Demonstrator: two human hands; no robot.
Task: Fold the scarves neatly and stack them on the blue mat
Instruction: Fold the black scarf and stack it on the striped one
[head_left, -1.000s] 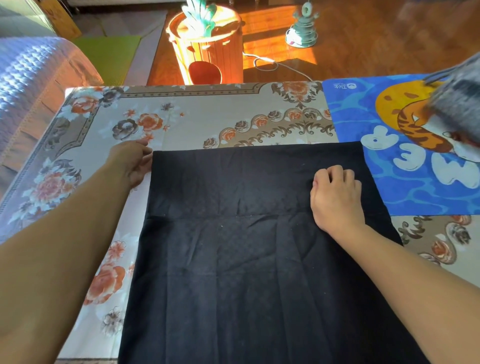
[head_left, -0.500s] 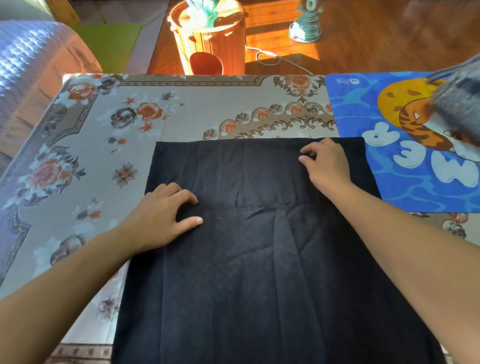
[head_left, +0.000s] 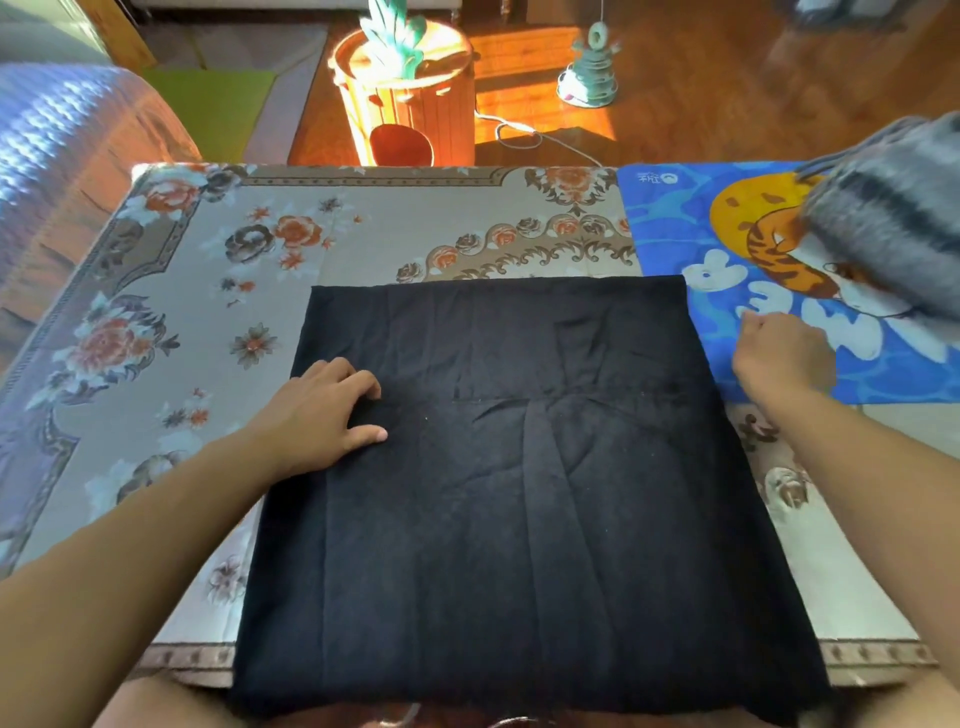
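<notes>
The person is mid-fold, left hand (head_left: 324, 415) pressing, fingers loosely bent, on the wide black fabric scarf (head_left: 519, 493) while the right hand (head_left: 779, 356), clenched and holding nothing, is hovering at its edge over the blue cartoon-printed mat (head_left: 670, 228); folding it narrower looks next.

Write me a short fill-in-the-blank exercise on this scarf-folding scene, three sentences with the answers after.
1. The left hand rests on the ____ scarf.
2. The grey striped scarf lies on the ____ mat.
3. The right hand is over the mat, just off the dark scarf's ____ edge.

Missing words: black; blue; right
</notes>
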